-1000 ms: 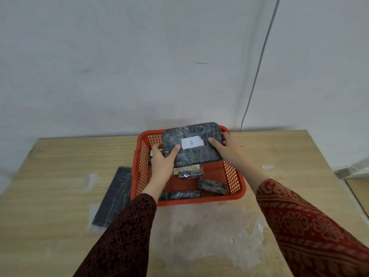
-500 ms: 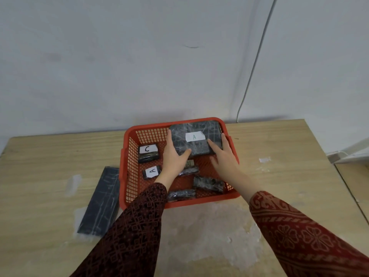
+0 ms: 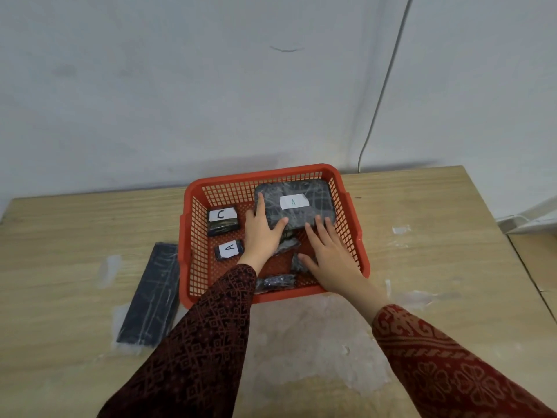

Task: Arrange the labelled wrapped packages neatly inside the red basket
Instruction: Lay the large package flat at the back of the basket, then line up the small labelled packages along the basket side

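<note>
Head view: the large package labelled A [image 3: 297, 208], held above the red basket [image 3: 351, 233] a second before, now lay flat in its far right corner. Left hand [image 3: 261, 233] rested on its near left edge, fingers spread; right hand [image 3: 327, 251] lay flat and loose-fingered, gripping nothing. Placement looked done; the long dark package [image 3: 150, 294] remained on the table [image 3: 437, 251].

The red basket [image 3: 351, 218] is perforated plastic with a smooth rim. The large package [image 3: 304, 215] is wrapped in glossy, crinkled dark film and bears a matt white paper label [image 3: 294, 202]. The table [image 3: 437, 236] is pale matt wood grain, with scuffed whitish patches near its front edge.
</note>
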Tool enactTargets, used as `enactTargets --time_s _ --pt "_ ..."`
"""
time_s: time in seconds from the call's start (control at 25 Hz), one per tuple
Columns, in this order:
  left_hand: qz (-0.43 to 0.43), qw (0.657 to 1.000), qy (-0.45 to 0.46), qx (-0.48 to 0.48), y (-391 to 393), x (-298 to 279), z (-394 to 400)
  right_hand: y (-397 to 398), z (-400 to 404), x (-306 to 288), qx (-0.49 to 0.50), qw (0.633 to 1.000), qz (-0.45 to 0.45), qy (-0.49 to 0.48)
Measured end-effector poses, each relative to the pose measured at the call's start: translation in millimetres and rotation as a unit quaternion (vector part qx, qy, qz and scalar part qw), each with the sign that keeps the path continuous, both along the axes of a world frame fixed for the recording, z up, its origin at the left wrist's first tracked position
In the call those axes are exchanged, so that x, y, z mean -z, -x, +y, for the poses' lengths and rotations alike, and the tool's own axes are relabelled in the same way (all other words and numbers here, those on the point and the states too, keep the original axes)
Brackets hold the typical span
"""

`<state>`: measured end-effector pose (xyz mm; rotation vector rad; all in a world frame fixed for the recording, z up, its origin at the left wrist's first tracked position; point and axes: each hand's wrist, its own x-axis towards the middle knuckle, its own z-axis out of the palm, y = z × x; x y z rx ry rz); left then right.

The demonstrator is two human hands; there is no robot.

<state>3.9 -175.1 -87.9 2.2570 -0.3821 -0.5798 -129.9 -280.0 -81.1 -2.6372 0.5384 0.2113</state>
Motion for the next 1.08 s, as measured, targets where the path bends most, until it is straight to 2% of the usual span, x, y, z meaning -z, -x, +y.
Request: enactTargets --time_s 0.12,0.28,0.4,0.52,0.64,0.76,0.92,1.0,1.08 --pt "-0.099 0.994 -0.030 0.018 9.4 -10.7 13.9 2.0 -1.0 1.0 -0.002 1.000 0.001 0.002" --pt "-0.238 0.970 -0.029 0.038 21.4 -27.3 66.3 1.9 -1.5 -2.4 0.017 0.999 -0.030 -0.005" --pt "-0.306 0.951 -0.033 -0.024 26.9 -29.8 116.2 3.2 6.4 -8.1 -0.007 0.993 -0.100 0.069" --pt "-0.285 0.955 -0.032 -0.074 31.9 -25.1 143.2 -3.8 13.4 -13.5 -0.110 0.975 -0.154 0.112" --pt "-0.254 0.966 -0.024 -0.046 35.6 -13.8 152.8 -26.4 21.8 -18.4 -0.206 0.971 -0.072 0.097" --pt "-0.227 0.972 0.004 -0.054 34.8 -6.0 157.0 -46.2 33.3 -12.5 -0.239 0.953 -0.005 0.184" --pt "-0.235 0.968 0.038 -0.073 34.7 -4.3 156.0 -54.6 41.5 -4.7 -0.261 0.923 0.015 0.280" --pt "-0.238 0.966 0.056 -0.089 33.8 -3.5 156.3 -59.5 43.7 -3.4 -0.277 0.914 0.026 0.296" --pt "-0.235 0.964 0.071 -0.102 34.4 -2.1 156.7 -60.6 43.4 -1.9 -0.294 0.916 0.031 0.271"
